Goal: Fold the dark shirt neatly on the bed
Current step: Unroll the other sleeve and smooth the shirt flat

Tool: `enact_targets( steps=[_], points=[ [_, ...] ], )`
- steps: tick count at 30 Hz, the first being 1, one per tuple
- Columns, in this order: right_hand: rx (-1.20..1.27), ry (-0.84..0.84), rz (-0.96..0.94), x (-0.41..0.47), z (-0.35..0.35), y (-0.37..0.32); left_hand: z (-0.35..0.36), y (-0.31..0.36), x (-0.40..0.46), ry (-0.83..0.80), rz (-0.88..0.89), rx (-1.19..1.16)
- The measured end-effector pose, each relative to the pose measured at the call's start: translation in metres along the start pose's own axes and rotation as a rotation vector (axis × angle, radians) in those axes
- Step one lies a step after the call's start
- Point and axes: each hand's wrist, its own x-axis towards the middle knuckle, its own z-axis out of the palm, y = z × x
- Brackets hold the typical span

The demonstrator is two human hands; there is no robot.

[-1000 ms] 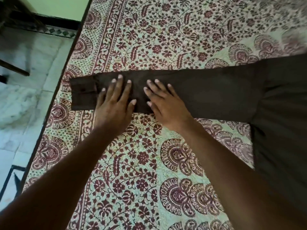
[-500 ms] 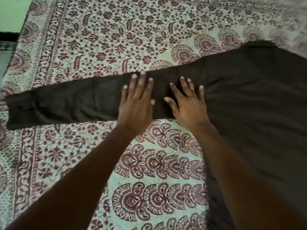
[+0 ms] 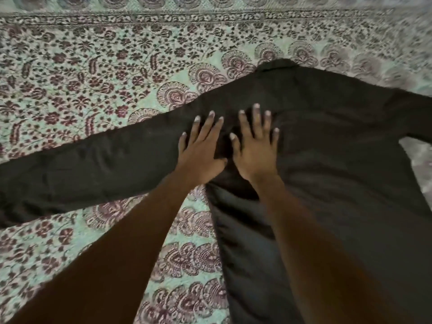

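The dark shirt [image 3: 339, 164] lies flat on the bed, its body on the right and one long sleeve [image 3: 93, 167] stretched out to the left edge of view. The collar is at the top near the middle. My left hand [image 3: 202, 148] presses flat with straight, spread fingers where the sleeve meets the shoulder. My right hand [image 3: 256, 146] lies flat beside it on the shoulder area of the shirt. Both forearms reach in from the bottom. The other sleeve runs out of view at the right.
The bed is covered with a pale green sheet [image 3: 93, 73] printed with maroon flowers and paisley borders. A patterned border band [image 3: 210, 18] runs across the top. Bare sheet shows at the left, the top and the lower middle.
Both hands have slid to the right along the sleeve, from near the cuff to the shoulder. The view has followed, so the floor and the bed's edge are out of sight.
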Motion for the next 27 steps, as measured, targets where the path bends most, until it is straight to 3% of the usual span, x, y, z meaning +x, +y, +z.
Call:
enact_targets(
  steps=[3, 9, 12, 14, 16, 18, 20, 27],
  points=[
    [-0.026, -0.107, -0.048, 0.019, 0.002, 0.023, 0.019, 0.009, 0.018, -0.099, -0.150, 0.014],
    [-0.053, 0.038, 0.394, -0.054, -0.016, 0.106, 0.011, 0.018, 0.021, -0.269, -0.187, 0.147],
    [-0.020, 0.067, 0.544, -0.073, -0.020, 0.116, 0.006, 0.025, 0.020, -0.330, -0.216, 0.159],
    [0.028, 0.126, 0.483, -0.059, -0.022, 0.106, 0.005, 0.029, 0.020, -0.342, -0.231, 0.176],
    [0.033, 0.164, 0.217, -0.030, -0.022, 0.086, 0.002, 0.031, 0.021, -0.350, -0.247, 0.190],
    [0.041, 0.069, 0.005, 0.003, -0.023, 0.066, 0.002, 0.033, 0.021, -0.358, -0.248, 0.196],
    [0.043, -0.074, -0.012, 0.025, -0.023, 0.070, 0.001, 0.036, 0.022, -0.359, -0.261, 0.195],
    [-0.037, -0.041, 0.544, -0.074, -0.053, 0.200, -0.007, 0.046, 0.019, -0.381, -0.280, 0.170]
  ],
)
